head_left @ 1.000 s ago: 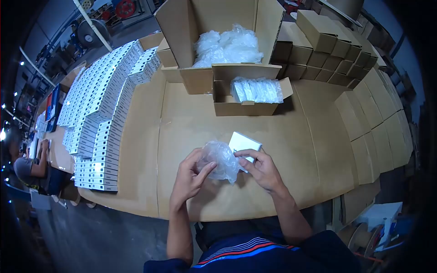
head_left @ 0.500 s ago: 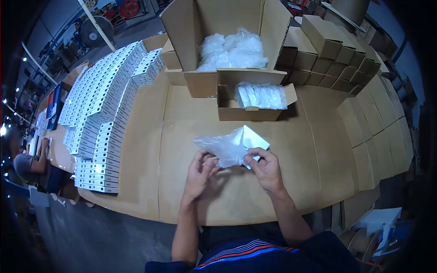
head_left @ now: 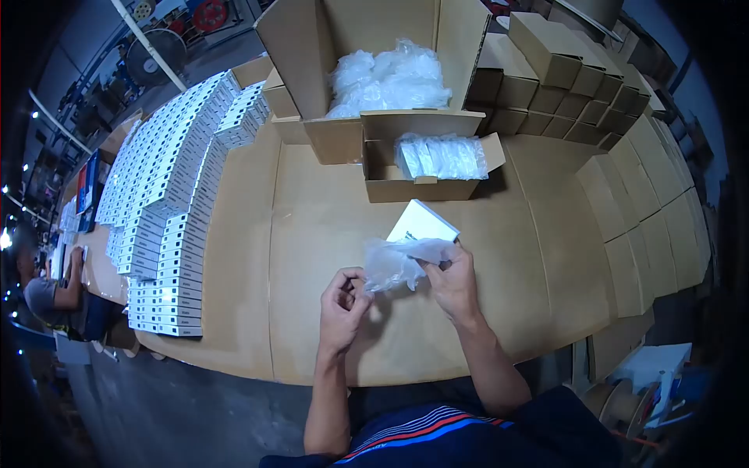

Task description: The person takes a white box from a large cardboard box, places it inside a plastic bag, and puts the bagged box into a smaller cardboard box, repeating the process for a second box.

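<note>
A clear plastic bag (head_left: 390, 265) hangs crumpled between my hands, above the table. My left hand (head_left: 342, 308) is closed, with its fingertips pinched at the bag's lower left edge. Behind the bag, a flat white box (head_left: 421, 223) with small print shows its upper part; its lower part is hidden by the plastic. My right hand (head_left: 454, 285) grips the box's right corner together with the bag, thumb on the near side. Just beyond stands an open small carton (head_left: 421, 191) holding a row of bagged white boxes (head_left: 441, 158).
A large open carton (head_left: 335, 143) full of plastic bags (head_left: 390, 78) stands at the back. Stacked small white boxes (head_left: 168, 187) fill the left of the cardboard-covered table (head_left: 312, 234). Brown cartons (head_left: 546, 86) are piled back right, more (head_left: 655, 226) along the right. Another person (head_left: 55, 292) sits far left.
The white box has turned and shows more above the bag, with its print now visible. The bag has shifted right and bunched up, its left end no longer stretched out over my left hand.
</note>
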Demonstrator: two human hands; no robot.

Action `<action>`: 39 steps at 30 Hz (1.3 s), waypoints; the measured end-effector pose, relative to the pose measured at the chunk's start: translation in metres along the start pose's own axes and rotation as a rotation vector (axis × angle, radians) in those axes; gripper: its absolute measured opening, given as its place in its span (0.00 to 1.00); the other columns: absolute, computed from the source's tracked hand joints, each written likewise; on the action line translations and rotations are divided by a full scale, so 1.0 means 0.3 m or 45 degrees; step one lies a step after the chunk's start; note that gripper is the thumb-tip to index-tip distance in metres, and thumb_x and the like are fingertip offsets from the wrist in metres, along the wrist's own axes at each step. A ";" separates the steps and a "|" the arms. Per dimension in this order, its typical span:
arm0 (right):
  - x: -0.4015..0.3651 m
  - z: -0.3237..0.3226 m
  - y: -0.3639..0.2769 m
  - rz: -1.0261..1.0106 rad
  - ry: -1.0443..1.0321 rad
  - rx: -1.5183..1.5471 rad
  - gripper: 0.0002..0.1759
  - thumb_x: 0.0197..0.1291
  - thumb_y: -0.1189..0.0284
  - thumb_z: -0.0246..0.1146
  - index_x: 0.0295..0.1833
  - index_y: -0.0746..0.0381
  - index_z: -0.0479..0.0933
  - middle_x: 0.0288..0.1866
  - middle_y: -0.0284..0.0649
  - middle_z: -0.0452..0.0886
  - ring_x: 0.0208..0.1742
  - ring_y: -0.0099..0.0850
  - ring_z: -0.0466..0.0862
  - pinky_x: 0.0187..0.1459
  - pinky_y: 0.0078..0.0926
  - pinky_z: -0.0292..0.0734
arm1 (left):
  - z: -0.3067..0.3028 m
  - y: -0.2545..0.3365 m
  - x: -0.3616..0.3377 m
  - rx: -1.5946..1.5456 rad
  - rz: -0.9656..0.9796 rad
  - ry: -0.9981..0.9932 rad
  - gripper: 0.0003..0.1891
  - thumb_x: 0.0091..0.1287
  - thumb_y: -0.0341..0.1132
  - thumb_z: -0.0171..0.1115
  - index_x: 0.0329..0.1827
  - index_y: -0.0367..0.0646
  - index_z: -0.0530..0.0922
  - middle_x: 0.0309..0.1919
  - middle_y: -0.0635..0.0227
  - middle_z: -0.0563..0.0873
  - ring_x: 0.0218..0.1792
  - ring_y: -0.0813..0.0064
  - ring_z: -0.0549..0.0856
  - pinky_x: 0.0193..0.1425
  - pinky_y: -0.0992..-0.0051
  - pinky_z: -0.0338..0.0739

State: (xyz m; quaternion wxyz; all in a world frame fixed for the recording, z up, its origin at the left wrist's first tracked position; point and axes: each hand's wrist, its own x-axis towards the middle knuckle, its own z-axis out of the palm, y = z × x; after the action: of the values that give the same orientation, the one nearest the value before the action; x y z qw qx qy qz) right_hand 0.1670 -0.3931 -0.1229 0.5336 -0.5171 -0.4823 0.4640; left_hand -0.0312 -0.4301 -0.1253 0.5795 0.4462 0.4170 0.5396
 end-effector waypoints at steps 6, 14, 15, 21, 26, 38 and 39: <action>-0.001 0.012 -0.082 -0.227 -0.309 -0.210 0.10 0.61 0.85 0.72 0.49 0.69 0.85 0.49 0.41 0.83 0.54 0.29 0.85 0.53 0.24 0.81 | 0.038 0.061 0.037 0.192 -0.038 0.062 0.13 0.74 0.27 0.68 0.57 0.34 0.79 0.41 0.69 0.85 0.42 0.84 0.83 0.45 0.79 0.79; -0.068 0.037 0.041 -0.070 -0.087 -0.198 0.20 0.62 0.62 0.77 0.45 0.70 0.86 0.45 0.49 0.81 0.40 0.36 0.81 0.43 0.34 0.78 | 0.042 0.042 0.077 -0.008 0.109 0.387 0.14 0.68 0.23 0.73 0.40 0.43 0.72 0.35 0.75 0.80 0.34 0.86 0.78 0.40 0.80 0.76; -0.068 0.033 0.036 -0.046 -0.128 -0.199 0.20 0.62 0.62 0.76 0.46 0.70 0.86 0.45 0.50 0.81 0.41 0.37 0.81 0.43 0.35 0.78 | 0.030 0.053 0.081 -0.101 0.164 0.389 0.15 0.66 0.23 0.74 0.42 0.43 0.72 0.37 0.74 0.80 0.36 0.86 0.78 0.41 0.80 0.76; -0.074 0.009 -0.107 -0.103 -0.162 -0.590 0.16 0.64 0.65 0.72 0.45 0.70 0.86 0.48 0.55 0.81 0.46 0.47 0.83 0.48 0.40 0.78 | -0.003 0.236 0.060 1.213 1.035 0.447 0.32 0.56 0.24 0.82 0.62 0.41 0.72 0.54 0.61 0.78 0.46 0.68 0.84 0.53 0.68 0.78; -0.100 0.031 -0.155 -0.178 -0.151 -0.691 0.13 0.65 0.69 0.70 0.44 0.70 0.85 0.54 0.59 0.78 0.52 0.55 0.82 0.56 0.44 0.77 | 0.046 0.310 0.064 1.651 1.011 0.084 0.12 0.57 0.32 0.81 0.39 0.43 0.83 0.34 0.70 0.85 0.42 0.65 0.85 0.47 0.64 0.76; -0.079 -0.043 -0.198 -0.178 -0.497 -0.652 0.12 0.67 0.69 0.70 0.48 0.67 0.86 0.53 0.59 0.78 0.53 0.54 0.82 0.58 0.44 0.77 | -0.017 0.294 0.121 0.699 0.076 -0.213 0.13 0.77 0.28 0.63 0.62 0.41 0.80 0.13 0.72 0.80 0.14 0.85 0.81 0.18 0.78 0.69; -0.078 -0.045 -0.203 -0.113 -0.482 -0.637 0.11 0.67 0.69 0.70 0.47 0.67 0.86 0.51 0.58 0.78 0.51 0.52 0.82 0.57 0.42 0.77 | -0.023 0.291 0.121 0.619 0.062 -0.214 0.15 0.77 0.28 0.62 0.65 0.41 0.79 0.13 0.73 0.79 0.14 0.85 0.81 0.18 0.78 0.69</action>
State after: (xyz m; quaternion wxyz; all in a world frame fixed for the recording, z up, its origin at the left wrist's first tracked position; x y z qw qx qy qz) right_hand 0.1778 -0.4200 -0.0629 0.3104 -0.5152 -0.6943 0.3951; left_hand -0.0574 -0.3918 -0.0428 0.4747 0.6257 0.4739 0.3982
